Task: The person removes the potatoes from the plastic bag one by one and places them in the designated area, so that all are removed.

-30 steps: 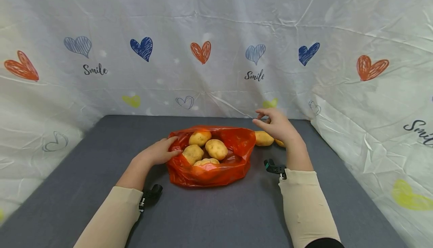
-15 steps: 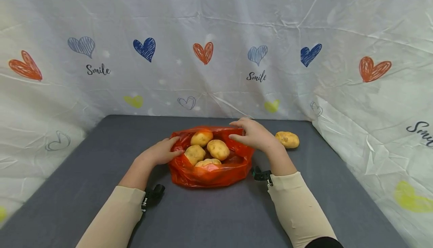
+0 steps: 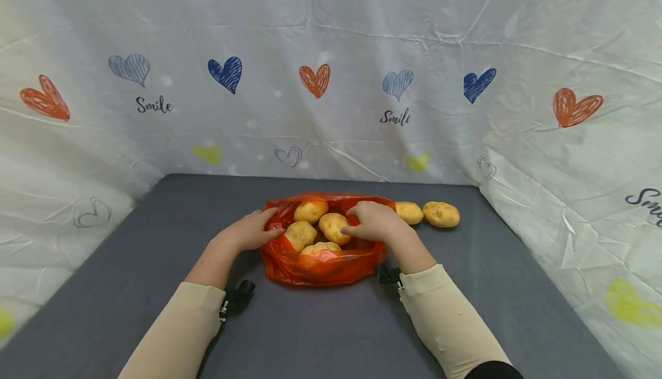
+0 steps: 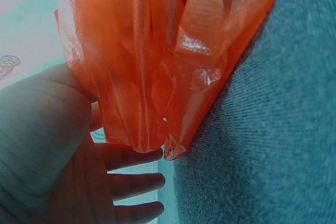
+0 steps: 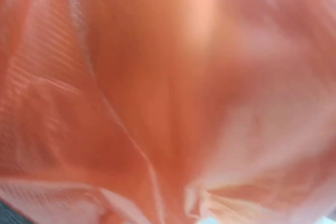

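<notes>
An open orange plastic bag (image 3: 320, 273) stands on the table with several potatoes (image 3: 311, 211) in its mouth. My left hand (image 3: 247, 231) holds the bag's left rim; in the left wrist view the thumb lies at the plastic and the lower fingers (image 4: 137, 182) extend straight under the bag's corner. My right hand (image 3: 376, 221) reaches over the right rim into the bag. Its fingertips are at the right side of the middle potato (image 3: 333, 228), not visibly round it. Blurred orange plastic (image 5: 168, 87) fills the right wrist view and hides that hand.
Two more potatoes lie on the table right of the bag, one (image 3: 409, 213) beside the bag and one (image 3: 441, 214) farther right. The dark grey table (image 3: 310, 333) ends at a white curtain (image 3: 351, 40) printed with hearts.
My right hand has come from above the potatoes on the right, leftward and down into the bag, uncovering both outside potatoes. The left hand stays at the bag's left rim.
</notes>
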Demonstrator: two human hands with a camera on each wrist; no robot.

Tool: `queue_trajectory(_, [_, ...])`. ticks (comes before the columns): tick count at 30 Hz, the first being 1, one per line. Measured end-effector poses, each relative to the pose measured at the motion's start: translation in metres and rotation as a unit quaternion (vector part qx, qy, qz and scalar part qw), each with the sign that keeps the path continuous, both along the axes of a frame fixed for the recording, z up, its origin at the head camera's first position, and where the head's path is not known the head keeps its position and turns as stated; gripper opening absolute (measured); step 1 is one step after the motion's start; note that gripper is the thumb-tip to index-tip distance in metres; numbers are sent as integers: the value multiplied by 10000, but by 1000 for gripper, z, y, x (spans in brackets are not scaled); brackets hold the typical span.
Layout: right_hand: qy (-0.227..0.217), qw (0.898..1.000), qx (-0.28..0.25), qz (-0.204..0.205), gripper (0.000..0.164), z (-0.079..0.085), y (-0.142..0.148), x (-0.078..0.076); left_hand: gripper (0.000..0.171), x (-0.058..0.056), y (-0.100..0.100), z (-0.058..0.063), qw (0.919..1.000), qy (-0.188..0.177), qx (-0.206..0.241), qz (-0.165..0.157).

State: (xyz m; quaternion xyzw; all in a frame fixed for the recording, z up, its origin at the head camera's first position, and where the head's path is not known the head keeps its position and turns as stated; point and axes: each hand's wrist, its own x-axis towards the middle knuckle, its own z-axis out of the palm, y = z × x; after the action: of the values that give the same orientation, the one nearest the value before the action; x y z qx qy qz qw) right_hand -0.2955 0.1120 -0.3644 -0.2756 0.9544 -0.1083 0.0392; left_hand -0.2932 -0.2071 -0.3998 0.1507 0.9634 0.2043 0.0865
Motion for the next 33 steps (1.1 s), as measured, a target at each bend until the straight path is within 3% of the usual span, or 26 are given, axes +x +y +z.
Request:
queue_trajectory(7, [-178,9993,136,-293,48,-8,-5,2,75,0,2,2,10000,-46,34,48])
queue_trajectory(14, [-190,9984,190,-505,51,-9,-6,1,74,1,3,1,10000,-61,54,30])
queue_trajectory(19, [-433,9958,301,-750,54,-8,-9,3,74,1,1,0,10000,-46,28,12])
queue_trajectory(33, [-285,9962,-32,-821,38,-5,-2,0,74,1,0,2,10000,-8,48,-40])
